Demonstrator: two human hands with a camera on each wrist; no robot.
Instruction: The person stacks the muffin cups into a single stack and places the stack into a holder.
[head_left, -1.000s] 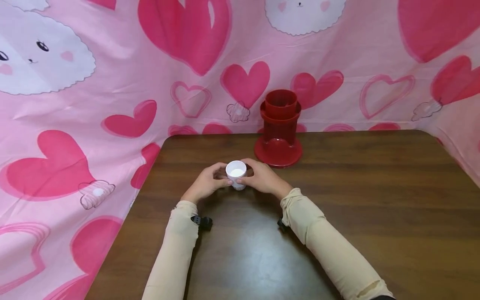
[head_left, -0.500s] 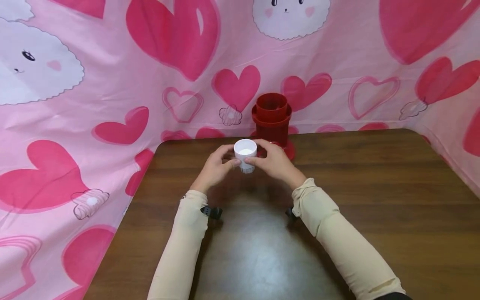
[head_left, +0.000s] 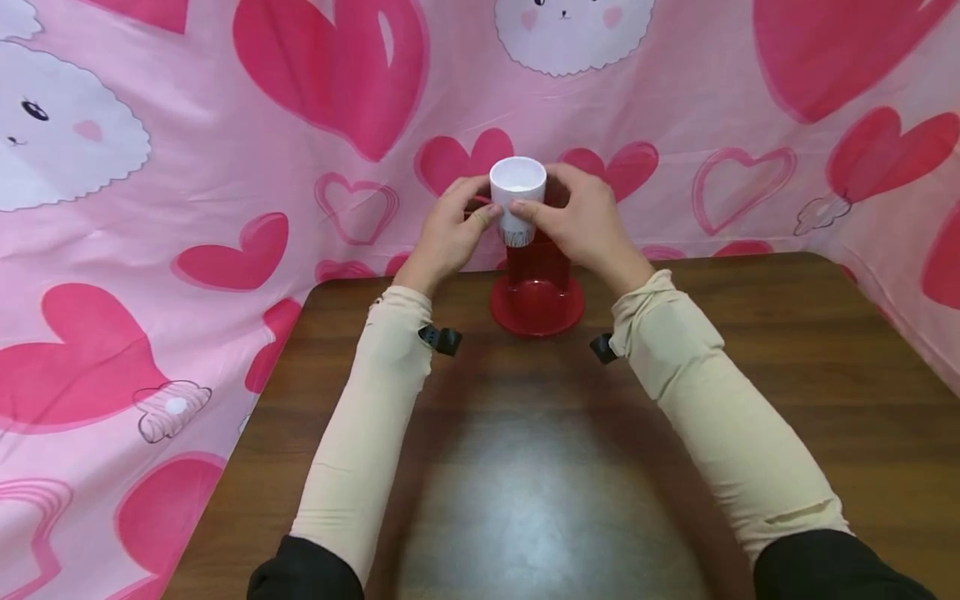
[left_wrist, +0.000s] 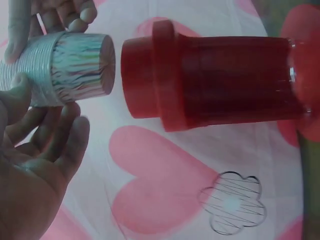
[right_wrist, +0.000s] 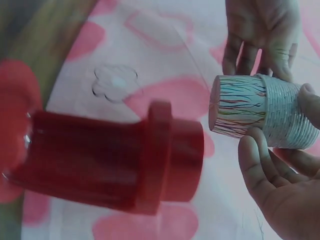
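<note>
Raised over the back of the table is a stack of nested paper cups (head_left: 517, 218), mouths up, white inside with coloured streaks (left_wrist: 80, 67) on the outermost cup's side. My left hand (head_left: 448, 233) grips its left side, thumb in front and fingers behind. From the right, my right hand (head_left: 588, 221) holds the same stack in a like way. Directly below stands a red cup holder (head_left: 537, 271), an upright tube with a collar on a round base. Both wrist views show a small gap between the stack's bottom and the holder's top (right_wrist: 185, 160).
The brown wooden table (head_left: 750, 358) reaches toward me and to the right. Close behind the holder, a pink cloth (head_left: 345, 125) printed with hearts hangs along the table's back edge, and it runs on down the left side.
Both hands have lifted the stack of paper cups up, away from me and slightly right, from low over the table to above the red holder. The view has shifted a little.
</note>
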